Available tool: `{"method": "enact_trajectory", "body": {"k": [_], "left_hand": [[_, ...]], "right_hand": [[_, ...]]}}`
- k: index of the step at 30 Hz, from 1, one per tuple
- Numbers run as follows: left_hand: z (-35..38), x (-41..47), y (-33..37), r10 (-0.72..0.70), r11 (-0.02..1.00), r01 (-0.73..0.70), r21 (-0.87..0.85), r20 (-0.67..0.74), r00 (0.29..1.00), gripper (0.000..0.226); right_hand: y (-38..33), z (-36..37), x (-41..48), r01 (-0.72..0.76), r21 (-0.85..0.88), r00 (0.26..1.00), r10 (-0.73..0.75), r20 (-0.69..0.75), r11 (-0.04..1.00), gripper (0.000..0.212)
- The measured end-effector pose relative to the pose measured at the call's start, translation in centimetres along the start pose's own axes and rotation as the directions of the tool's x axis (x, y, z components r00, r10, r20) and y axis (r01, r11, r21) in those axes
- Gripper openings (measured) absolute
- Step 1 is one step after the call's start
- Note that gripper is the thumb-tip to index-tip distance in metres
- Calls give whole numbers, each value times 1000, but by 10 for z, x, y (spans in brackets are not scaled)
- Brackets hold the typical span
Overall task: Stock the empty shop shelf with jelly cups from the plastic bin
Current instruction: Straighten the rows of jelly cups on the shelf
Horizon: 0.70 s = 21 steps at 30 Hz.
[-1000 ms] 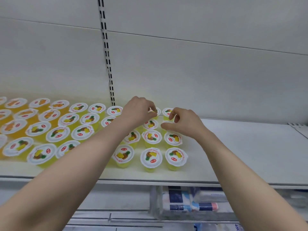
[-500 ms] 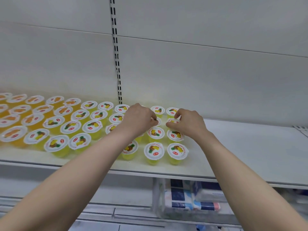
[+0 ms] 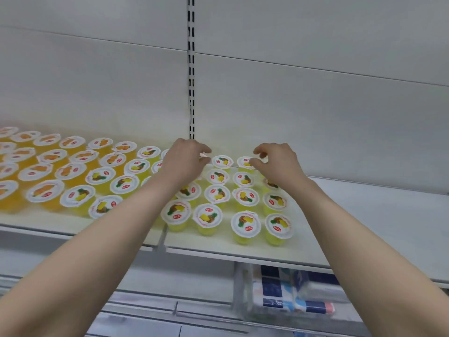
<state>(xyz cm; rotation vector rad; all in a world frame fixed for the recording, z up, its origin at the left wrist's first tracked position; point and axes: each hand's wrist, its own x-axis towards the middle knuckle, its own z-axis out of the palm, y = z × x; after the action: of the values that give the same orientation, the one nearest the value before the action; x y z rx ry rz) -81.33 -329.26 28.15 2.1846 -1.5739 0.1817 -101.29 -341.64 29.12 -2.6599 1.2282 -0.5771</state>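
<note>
Left hand [image 3: 183,164] curls over a back-row jelly cup [image 3: 203,155], grip hidden; right hand [image 3: 279,164] hovers, fingers [image 3: 261,152] loosely curled, thumb touching the lid of a neighbouring cup [image 3: 244,162].

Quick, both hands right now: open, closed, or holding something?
Left hand: fingers curled over the back-row jelly cups; grip hidden, cannot tell.
Right hand: fingers curled over the same row; cannot tell whether it holds one.

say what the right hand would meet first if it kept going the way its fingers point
The right hand would probably meet the back-row jelly cup beside its thumb; depth is unclear.
</note>
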Motion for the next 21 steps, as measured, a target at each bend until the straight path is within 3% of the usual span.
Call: {"method": "enact_trajectory", "body": {"k": [4, 12, 21], "left_hand": [[-8, 10, -29, -29, 998, 23, 64, 101, 994, 31], [-10, 26, -37, 16, 999, -29, 44, 258, 966, 36], [2, 35, -43, 37, 999, -42, 15, 242, 970, 38]], "right_hand": [[-34, 19, 19, 79, -54, 993, -74, 88, 995, 42], [-59, 42, 39, 17, -121, 983, 6, 182, 993, 54], [-64, 46, 37, -61, -72, 987, 71, 143, 996, 50]]}}
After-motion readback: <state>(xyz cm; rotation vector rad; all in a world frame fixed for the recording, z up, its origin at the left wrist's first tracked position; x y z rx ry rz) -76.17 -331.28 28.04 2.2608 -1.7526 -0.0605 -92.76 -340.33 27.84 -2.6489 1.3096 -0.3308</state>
